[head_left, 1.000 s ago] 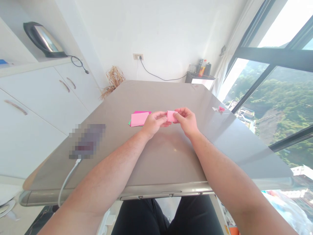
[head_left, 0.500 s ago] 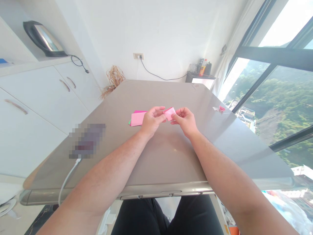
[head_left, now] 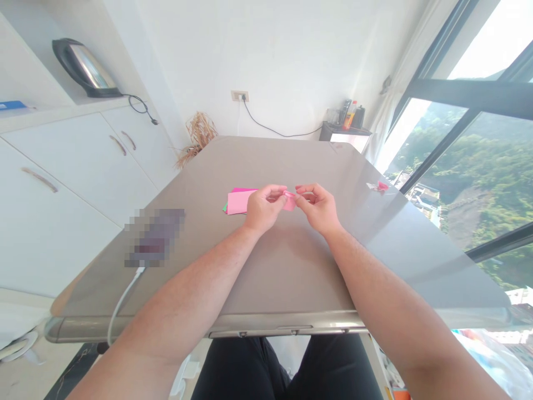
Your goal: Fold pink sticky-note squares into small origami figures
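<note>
Between my two hands is a small folded piece of pink paper (head_left: 289, 204), held just above the table. My left hand (head_left: 265, 208) pinches its left side, thumb and fingers closed on it. On the right side, my right hand (head_left: 318, 208) grips the paper with thumb and forefinger. The fingers partly cover the paper, so its exact folds cannot be made out. Just left of my left hand lies a stack of coloured paper (head_left: 239, 203), light pink on top with magenta and green edges showing; my left hand hides its right end.
A blurred-out dark device (head_left: 155, 238) with a white cable (head_left: 120, 303) lies at the table's left. Small pink and clear scraps (head_left: 381, 186) sit near the right edge of the grey table (head_left: 287, 266). A kettle (head_left: 89, 69) stands on the cabinet, beside a wall.
The pink paper has tilted, and now shows as a narrower folded strip with a flap below the fingertips. Both hands keep their grip. The whole view has shifted slightly.
</note>
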Demonstrator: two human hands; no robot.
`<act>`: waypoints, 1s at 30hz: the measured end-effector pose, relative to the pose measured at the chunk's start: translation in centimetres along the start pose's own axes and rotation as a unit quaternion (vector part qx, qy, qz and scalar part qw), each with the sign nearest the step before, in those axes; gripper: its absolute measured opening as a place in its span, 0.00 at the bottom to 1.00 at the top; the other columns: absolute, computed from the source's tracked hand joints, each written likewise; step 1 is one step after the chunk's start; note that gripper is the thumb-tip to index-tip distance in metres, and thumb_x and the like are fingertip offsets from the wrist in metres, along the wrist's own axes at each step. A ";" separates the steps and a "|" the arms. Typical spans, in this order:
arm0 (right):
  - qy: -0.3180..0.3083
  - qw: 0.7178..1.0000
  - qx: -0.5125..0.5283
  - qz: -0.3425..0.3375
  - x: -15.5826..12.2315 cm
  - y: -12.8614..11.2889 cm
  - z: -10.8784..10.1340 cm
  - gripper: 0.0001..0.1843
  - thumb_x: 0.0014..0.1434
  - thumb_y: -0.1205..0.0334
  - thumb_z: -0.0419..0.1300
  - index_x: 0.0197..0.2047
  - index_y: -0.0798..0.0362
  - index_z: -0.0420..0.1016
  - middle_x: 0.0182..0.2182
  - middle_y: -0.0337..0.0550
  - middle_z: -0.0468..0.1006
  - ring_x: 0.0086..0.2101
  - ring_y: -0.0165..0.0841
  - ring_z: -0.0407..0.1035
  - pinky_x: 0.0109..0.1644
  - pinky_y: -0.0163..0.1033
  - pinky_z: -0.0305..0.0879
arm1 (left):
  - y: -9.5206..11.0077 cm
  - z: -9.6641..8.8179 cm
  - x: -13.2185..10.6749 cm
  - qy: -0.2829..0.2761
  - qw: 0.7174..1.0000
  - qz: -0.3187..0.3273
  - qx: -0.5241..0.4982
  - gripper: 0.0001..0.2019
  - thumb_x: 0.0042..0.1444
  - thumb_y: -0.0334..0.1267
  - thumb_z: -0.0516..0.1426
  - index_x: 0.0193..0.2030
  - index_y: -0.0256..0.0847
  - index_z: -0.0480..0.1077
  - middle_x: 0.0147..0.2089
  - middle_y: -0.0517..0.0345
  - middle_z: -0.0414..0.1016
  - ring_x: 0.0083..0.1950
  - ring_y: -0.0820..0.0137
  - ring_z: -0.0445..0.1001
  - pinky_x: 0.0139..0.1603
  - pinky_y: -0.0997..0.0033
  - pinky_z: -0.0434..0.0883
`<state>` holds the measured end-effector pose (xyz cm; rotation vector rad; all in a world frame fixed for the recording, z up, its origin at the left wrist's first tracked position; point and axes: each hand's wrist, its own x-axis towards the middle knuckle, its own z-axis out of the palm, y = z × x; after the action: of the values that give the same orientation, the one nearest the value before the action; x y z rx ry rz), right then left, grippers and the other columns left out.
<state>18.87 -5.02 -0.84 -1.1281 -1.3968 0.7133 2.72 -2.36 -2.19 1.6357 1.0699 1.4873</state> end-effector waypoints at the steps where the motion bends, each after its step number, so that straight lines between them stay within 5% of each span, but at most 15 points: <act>1: -0.004 1.000 -0.004 0.000 0.0 0.0 0.0 0.10 0.52 0.54 0.67 0.35 0.49 0.76 0.46 0.43 0.82 0.38 0.35 0.78 0.45 0.43 0.73 | 0.1 0.1 -0.1 -0.006 1.000 0.005 0.006 0.10 0.54 0.38 0.63 0.44 0.43 0.79 0.44 0.53 0.83 0.45 0.63 0.81 0.51 0.59 0.76; 13: -0.006 0.998 -0.060 -0.003 0.0 0.3 0.1 0.07 0.54 0.55 0.64 0.32 0.49 0.78 0.30 0.39 0.82 0.33 0.34 0.75 0.42 0.43 0.73 | 0.3 0.2 -0.3 -0.011 1.000 -0.012 -0.020 0.07 0.53 0.39 0.66 0.38 0.44 0.76 0.39 0.56 0.83 0.42 0.63 0.82 0.49 0.58 0.76; 30: 0.015 0.998 -0.054 -0.028 -0.1 0.3 0.4 0.07 0.56 0.59 0.64 0.37 0.47 0.83 0.35 0.41 0.84 0.35 0.35 0.77 0.42 0.42 0.75 | 0.3 0.5 -0.2 0.003 0.999 -0.012 -0.034 0.04 0.53 0.38 0.64 0.36 0.44 0.79 0.38 0.56 0.83 0.43 0.64 0.81 0.50 0.60 0.76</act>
<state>18.54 -4.95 -1.25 -1.1746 -1.4497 0.5833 3.29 -2.63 -2.01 1.5675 1.0289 1.4967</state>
